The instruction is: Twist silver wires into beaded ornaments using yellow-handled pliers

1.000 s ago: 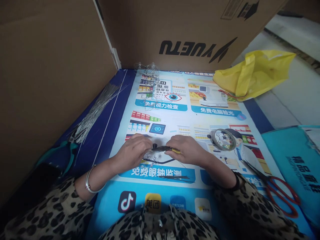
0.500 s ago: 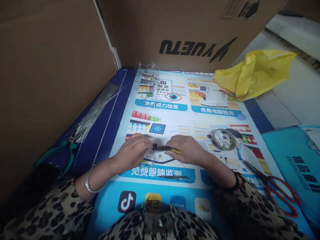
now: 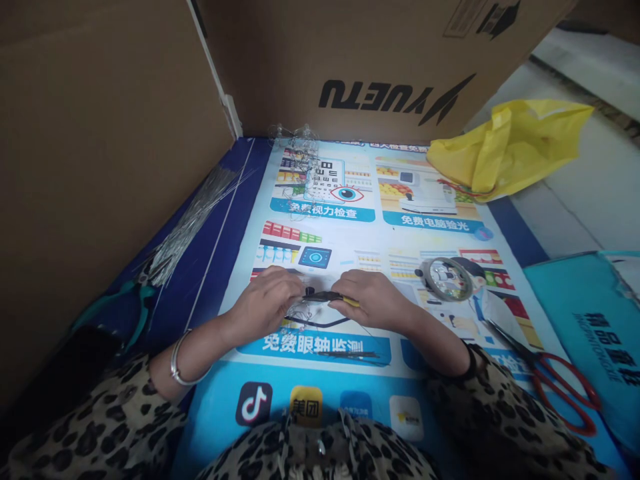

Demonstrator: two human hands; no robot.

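My right hand [image 3: 373, 300] is closed round a small tool with dark jaws and a yellow handle, which looks like pliers [image 3: 325, 297]. The jaw tips reach left to the fingers of my left hand [image 3: 273, 297]. Those fingers are pinched together on a thin wire piece with clear beads [image 3: 300, 315], which hangs just below them. A thin wire strand also trails down from under my right hand. Below both hands, a few short dark wire pieces [image 3: 350, 354] lie on the printed poster [image 3: 345, 247]. Exactly where the jaws meet the wire is too small to make out.
A round dish of beads [image 3: 449, 279] and red-handled scissors [image 3: 565, 387] lie to the right. Teal-handled pliers [image 3: 145, 307] and a bundle of wires [image 3: 193, 220] lie left. Beaded wire pieces [image 3: 303, 167], a yellow bag [image 3: 505, 150] and cardboard walls [image 3: 380, 47] stand farther back.
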